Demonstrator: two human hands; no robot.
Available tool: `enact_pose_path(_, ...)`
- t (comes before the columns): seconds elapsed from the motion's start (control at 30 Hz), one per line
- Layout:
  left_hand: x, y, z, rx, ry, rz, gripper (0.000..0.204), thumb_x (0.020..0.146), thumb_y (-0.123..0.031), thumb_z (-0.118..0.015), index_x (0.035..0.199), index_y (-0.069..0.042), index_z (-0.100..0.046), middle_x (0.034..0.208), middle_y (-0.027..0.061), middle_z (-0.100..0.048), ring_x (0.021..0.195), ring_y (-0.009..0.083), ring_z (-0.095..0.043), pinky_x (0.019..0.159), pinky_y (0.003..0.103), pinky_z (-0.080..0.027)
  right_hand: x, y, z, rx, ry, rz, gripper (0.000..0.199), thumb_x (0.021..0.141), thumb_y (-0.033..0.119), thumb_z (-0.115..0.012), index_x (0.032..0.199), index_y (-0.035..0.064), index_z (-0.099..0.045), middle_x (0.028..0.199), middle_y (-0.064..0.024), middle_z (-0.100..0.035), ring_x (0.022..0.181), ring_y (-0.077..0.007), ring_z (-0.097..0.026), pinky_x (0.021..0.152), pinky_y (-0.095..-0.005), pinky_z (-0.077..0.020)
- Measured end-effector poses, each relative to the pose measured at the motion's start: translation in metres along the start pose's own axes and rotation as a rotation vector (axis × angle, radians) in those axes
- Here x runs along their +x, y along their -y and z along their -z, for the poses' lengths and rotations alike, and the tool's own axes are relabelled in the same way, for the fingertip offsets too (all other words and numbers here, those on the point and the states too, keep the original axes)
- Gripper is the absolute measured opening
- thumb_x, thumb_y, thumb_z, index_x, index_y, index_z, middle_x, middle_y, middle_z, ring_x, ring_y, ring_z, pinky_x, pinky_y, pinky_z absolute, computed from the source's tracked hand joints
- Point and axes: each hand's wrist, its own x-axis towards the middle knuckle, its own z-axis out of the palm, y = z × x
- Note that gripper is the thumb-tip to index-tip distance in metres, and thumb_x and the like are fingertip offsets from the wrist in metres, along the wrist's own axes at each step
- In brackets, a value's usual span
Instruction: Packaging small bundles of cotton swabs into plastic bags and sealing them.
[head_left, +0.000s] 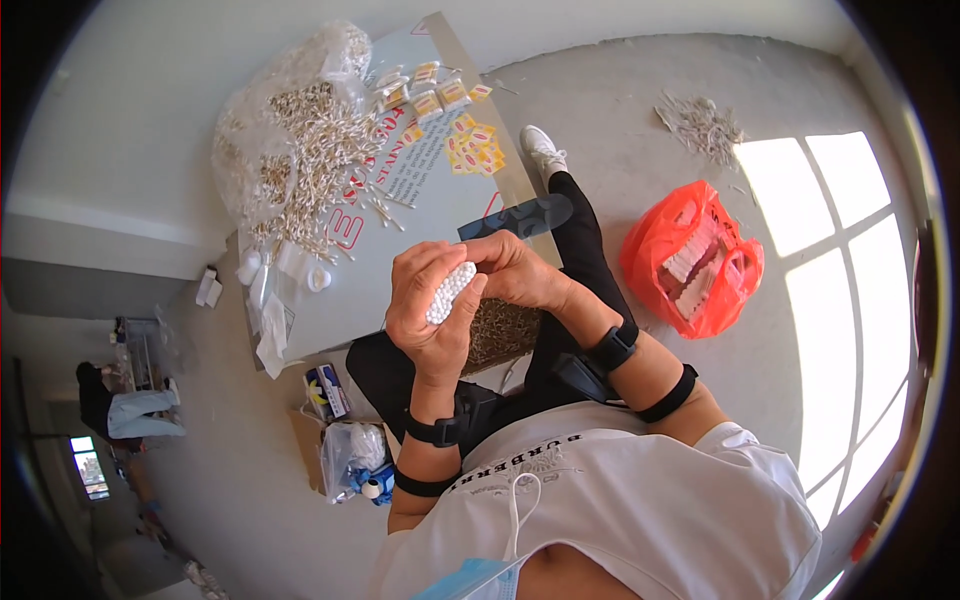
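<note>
Grey floor lies below; a light, loose bundle of cotton swabs (450, 292) is clamped around its middle by the left hand (432, 305), right hand (520, 270) fingers pinched on its top.

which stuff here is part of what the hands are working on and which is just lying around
In use:
- bundle of cotton swabs, gripped in the left hand
- right hand, fingers on the bundle's top
- loose swab pile on the board
- small yellow packets

Lying about:
- orange plastic bag
- scattered sticks on the floor
- clear bag with tape rolls
- white shoe
</note>
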Motion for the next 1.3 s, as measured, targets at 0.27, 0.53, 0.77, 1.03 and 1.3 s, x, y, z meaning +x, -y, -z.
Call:
enact_pose_path(0.27, -0.001, 0.0, -0.002, 0.01, 0.021, -0.016, 0.029, 0.071, -0.003, -0.079, 0.099, -0.001, -0.07, 0.097, 0.0093, -0.069, 0.097, 0.028, -0.062, 0.085, 0.037, -0.051, -0.002, -0.006, 0.003, 0.006, -0.037, -0.001, 0.033, 0.082, 0.002, -0.073, 0.115, 0.0, -0.066, 0.098, 0.0011, -0.068, 0.093, -0.0041, -0.055, 0.085, -0.0248, -0.0483)
enact_pose_path(0.53, 0.0, -0.007, 0.001, -0.055, 0.032, 0.058, 0.031, 0.075, -0.007, -0.079, 0.102, 0.0, -0.069, 0.1, 0.0109, -0.067, 0.096, 0.0278, -0.063, 0.085, 0.036, -0.05, -0.004, -0.001, 0.009, 0.009, -0.087, -0.034, 0.029, 0.08, -0.001, -0.074, 0.109, -0.0022, -0.068, 0.092, 0.0023, -0.067, 0.087, -0.0033, -0.056, 0.079, -0.0229, -0.0491)
enact_pose_path(0.77, -0.001, -0.001, 0.003, 0.03, 0.077, -0.033, 0.032, 0.074, -0.007, -0.079, 0.103, 0.0, -0.069, 0.1, 0.0106, -0.068, 0.095, 0.0277, -0.063, 0.084, 0.037, -0.051, -0.006, -0.001, 0.015, 0.005, -0.064, -0.031, 0.03, 0.079, 0.002, -0.075, 0.108, -0.0012, -0.068, 0.098, -0.0008, -0.069, 0.092, -0.0067, -0.059, 0.085, -0.0251, -0.0494)
enact_pose_path(1.03, 0.002, -0.01, -0.001, -0.046, 0.056, 0.044, 0.036, 0.071, -0.002, -0.079, 0.105, 0.0, -0.068, 0.101, 0.0108, -0.067, 0.096, 0.0279, -0.062, 0.085, 0.037, -0.05, -0.006, -0.003, 0.017, 0.045, -0.075, -0.061, 0.029, 0.079, -0.002, -0.072, 0.109, -0.0018, -0.068, 0.099, -0.0014, -0.069, 0.093, -0.0071, -0.06, 0.086, -0.025, -0.0495)
enact_pose_path(1.3, 0.0, -0.004, -0.002, 0.067, 0.059, -0.062, 0.036, 0.07, -0.002, -0.08, 0.104, -0.001, -0.068, 0.102, 0.0091, -0.067, 0.096, 0.0279, -0.062, 0.084, 0.037, -0.05, -0.006, -0.002, 0.016, 0.051, -0.07, -0.03, 0.033, 0.078, 0.004, -0.076, 0.11, -0.0019, -0.068, 0.1, -0.0013, -0.069, 0.093, -0.0068, -0.059, 0.085, -0.0245, -0.0493)
